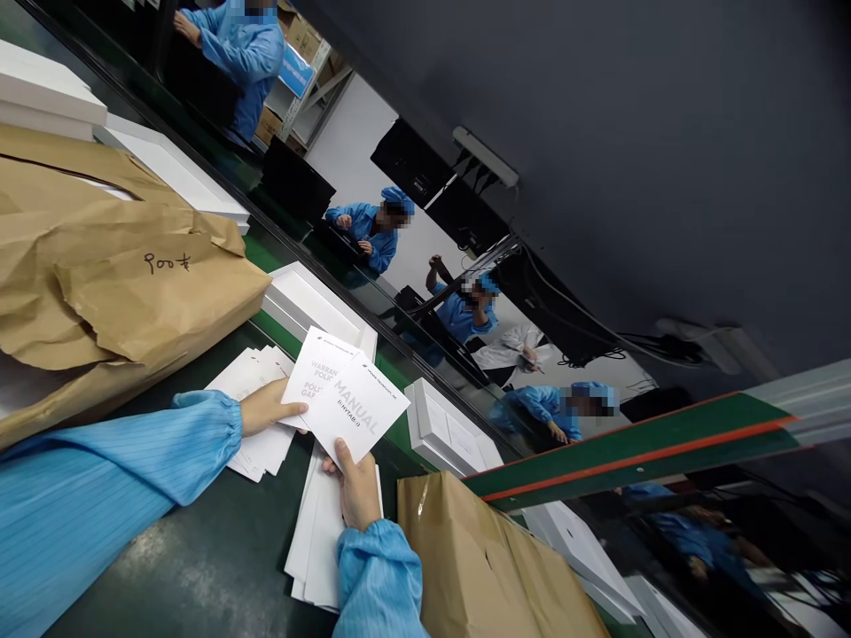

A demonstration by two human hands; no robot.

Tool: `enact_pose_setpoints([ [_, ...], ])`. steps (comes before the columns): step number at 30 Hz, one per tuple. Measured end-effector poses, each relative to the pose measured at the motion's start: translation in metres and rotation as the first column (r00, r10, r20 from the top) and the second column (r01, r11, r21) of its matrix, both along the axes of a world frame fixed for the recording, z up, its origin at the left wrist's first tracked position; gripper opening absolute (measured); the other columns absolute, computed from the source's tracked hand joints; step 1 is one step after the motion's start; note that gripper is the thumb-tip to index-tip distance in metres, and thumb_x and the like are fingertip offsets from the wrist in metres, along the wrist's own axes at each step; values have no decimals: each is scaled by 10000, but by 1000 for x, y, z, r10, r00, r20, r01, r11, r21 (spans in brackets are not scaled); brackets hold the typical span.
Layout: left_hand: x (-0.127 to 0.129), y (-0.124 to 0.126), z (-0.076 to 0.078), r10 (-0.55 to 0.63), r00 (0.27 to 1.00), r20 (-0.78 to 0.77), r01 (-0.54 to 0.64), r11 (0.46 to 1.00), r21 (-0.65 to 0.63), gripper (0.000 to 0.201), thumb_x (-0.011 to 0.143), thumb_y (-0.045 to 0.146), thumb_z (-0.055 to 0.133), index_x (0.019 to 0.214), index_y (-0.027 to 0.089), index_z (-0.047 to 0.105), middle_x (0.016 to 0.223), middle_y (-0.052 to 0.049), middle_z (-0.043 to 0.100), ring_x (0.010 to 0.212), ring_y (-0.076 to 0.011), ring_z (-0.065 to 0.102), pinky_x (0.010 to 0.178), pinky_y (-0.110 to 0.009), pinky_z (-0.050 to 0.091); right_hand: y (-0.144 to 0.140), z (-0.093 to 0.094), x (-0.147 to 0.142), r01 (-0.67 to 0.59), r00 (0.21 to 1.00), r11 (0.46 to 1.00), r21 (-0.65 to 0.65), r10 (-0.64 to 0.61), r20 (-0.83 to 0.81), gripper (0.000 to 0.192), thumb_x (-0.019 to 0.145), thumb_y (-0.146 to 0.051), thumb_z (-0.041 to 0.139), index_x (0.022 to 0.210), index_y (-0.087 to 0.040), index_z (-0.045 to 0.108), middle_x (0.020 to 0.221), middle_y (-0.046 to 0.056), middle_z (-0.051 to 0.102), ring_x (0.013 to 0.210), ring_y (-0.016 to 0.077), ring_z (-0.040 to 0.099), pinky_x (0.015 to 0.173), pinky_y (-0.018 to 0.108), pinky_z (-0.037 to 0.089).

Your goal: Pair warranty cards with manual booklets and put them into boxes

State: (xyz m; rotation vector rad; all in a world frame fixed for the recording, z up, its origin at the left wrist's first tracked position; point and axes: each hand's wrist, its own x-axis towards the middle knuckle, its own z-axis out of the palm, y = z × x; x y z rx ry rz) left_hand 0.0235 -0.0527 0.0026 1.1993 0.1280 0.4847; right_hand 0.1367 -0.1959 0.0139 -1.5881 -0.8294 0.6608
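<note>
My left hand (269, 407) pinches the lower left edge of a white warranty policy booklet (317, 359). Overlapping it on the right is a white manual (364, 409), its lower edge gripped between the thumb and fingers of my right hand (357, 486). Under my left hand, a fanned pile of white booklets (253, 459) lies on the dark green table (192, 549). A second pile of white booklets (316, 532) sits below and beside my right hand, partly covered by it.
A torn brown paper package (152, 292) stands at the left and another brown package (485, 558) at the lower right. White open boxes (312, 297) line the conveyor beyond. A green beam with an orange stripe (631, 447) juts in from the right. Several people in blue work across the line.
</note>
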Motion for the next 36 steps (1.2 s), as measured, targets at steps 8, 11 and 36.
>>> enact_pose_setpoints([
  [8,1,1,-3,-9,1000,28,9,1000,3,411,624,309,539,972,134,408,814,-58,591,627,-168,567,608,-329,447,2,5,-6,46,999,999,12,-46,-2,228,683,-336,484,695,-115,541,487,-7,520,430,83,441,453,220,362],
  [11,2,2,-4,-14,999,35,14,1000,0,417,619,323,540,968,137,406,823,-61,585,626,-167,564,597,-326,448,1,2,-3,21,1000,1000,18,-21,-21,218,687,-328,484,729,-120,533,494,-11,521,440,82,443,459,219,364],
  [36,60,115,51,638,701,-318,-514,762,394,219,765,284,372,848,105,465,600,21,509,446,-45,456,442,-192,389,5,3,4,178,972,982,69,-164,-171,361,513,-474,580,714,-184,508,598,44,604,385,118,438,376,266,366],
])
